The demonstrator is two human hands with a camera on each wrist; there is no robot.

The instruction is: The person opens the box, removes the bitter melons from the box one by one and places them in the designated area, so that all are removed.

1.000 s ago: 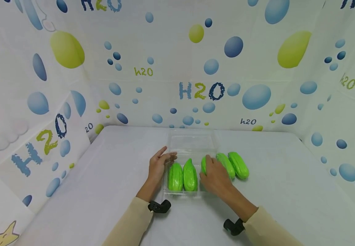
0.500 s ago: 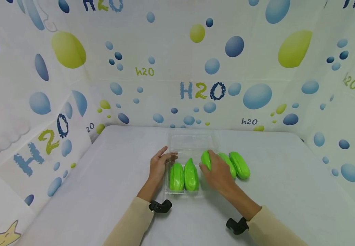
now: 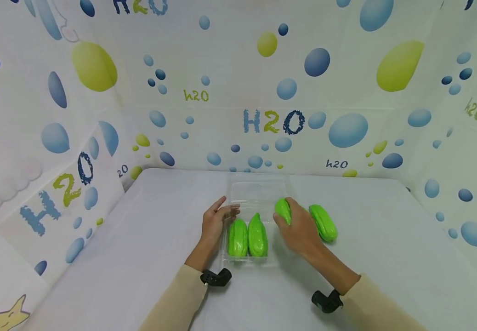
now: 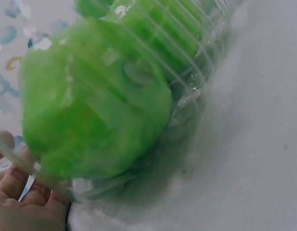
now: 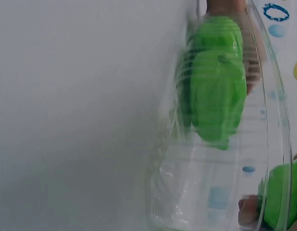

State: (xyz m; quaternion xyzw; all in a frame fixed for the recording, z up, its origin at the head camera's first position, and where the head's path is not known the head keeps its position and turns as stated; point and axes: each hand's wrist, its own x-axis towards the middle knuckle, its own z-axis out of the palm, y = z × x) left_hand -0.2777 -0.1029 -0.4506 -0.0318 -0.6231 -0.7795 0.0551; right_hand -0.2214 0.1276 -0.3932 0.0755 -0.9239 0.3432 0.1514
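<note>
My right hand [image 3: 300,230] grips a glossy green ridged gourd [image 3: 282,210] above the right end of a clear plastic box [image 3: 244,259]. Inside the box, two similar gourds stand side by side, the left gourd [image 3: 237,238] and the right gourd [image 3: 257,236] with its tapered tip. My left hand [image 3: 212,225] rests against the box's left wall, fingers fairly straight. In the left wrist view, its fingers [image 4: 16,183] show behind the clear wall. The right wrist view shows the held gourd [image 5: 279,197] beyond the box wall.
Another green gourd [image 3: 323,224] lies on the white tablecloth [image 3: 371,257] to the right; one beside it is mostly hidden by my right hand. The box's transparent lid [image 3: 258,189] lies folded back behind it. A printed curtain [image 3: 205,46] surrounds the table.
My right hand has lifted the gourd and moved it right and slightly away from me, now covering a gourd that showed earlier. The left hand and the two boxed gourds stay put.
</note>
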